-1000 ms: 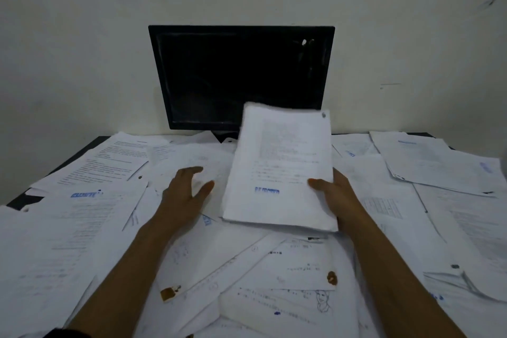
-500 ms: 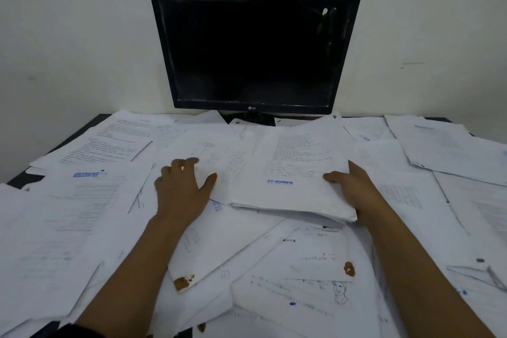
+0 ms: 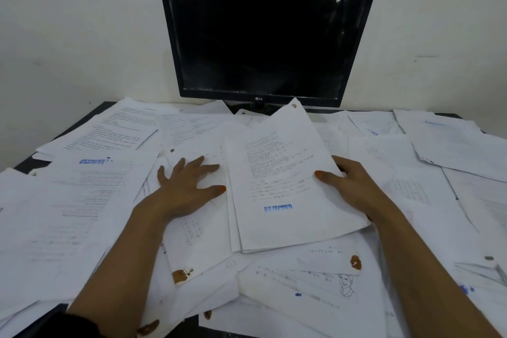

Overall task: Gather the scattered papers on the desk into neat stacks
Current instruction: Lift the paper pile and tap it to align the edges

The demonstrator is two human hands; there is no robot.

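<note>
A thin stack [image 3: 285, 189] of sheets, its top page stamped "REJECTED" in blue, lies at the centre of the worktop [image 3: 82, 121], resting on the loose papers [image 3: 82, 214] that cover nearly the whole surface from 9 o'clock round to 3 o'clock. The right hand [image 3: 354, 186] holds the stack at its 3 o'clock edge: the thumb lies on top of the page and the fingers [image 3: 344, 163] curl round the edge, so it is grasping the stack. The left hand [image 3: 186, 189] lies flat, fingers spread and released, on a loose sheet [image 3: 197, 230] just beside the stack at 9 o'clock, holding nothing. A dark monitor [image 3: 263, 35] stands at 12 o'clock against the wall.

The step in hand looks like the growing of the first stack: one bundle is collected and set down, while most of the papers are not yet gathered. The task is at an early stage.

The next move, I judge, calls for the left hand to draw the sheet under its palm toward the stack, and slip it on top or beneath while the right hand keeps the bundle from fanning. The sheets overlap at many angles, so a pull on one may drag its neighbours. The stack's edges are slightly stepped along the 6 o'clock side and will want squaring.
</note>
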